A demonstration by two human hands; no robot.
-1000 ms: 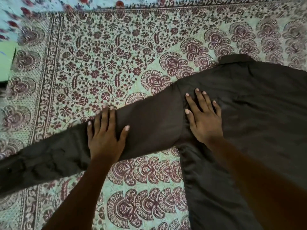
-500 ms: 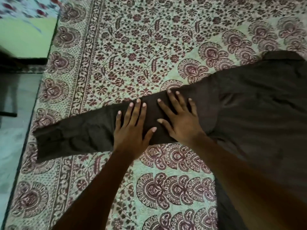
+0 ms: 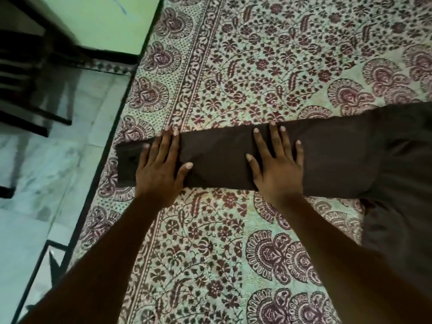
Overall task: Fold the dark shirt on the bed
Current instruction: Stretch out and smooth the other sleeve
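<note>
We count one dark shirt [image 3: 385, 164], one sleeve [image 3: 222, 160] of it in view, and two bare hands. The shirt lies flat on the bed, on one patterned bedsheet [image 3: 257, 66] with maroon flowers on a pale green ground. The body of the shirt is at the right edge of the view and is cut off there, so we cannot see its other sleeve or its collar.

The sleeve stretches out from the body toward the left. Its long axis runs almost level across the picture, only a little tilted, and its cuff [image 3: 127, 164] points to the left side of the bed, ending near the border of the sheet, close to the mattress edge.

The left hand [image 3: 161, 169] lies palm down on the sleeve just beside the cuff, fingers straight and spread, their tips reaching past the far edge of the sleeve onto the sheet. The right hand [image 3: 278, 169] lies palm down near the middle of the sleeve, fingers also flat and spread. Neither hand grips the cloth; both only press on it.

Beyond the bed we see a pale tiled floor [image 3: 46, 171] and dark furniture legs [image 3: 35, 113].
</note>
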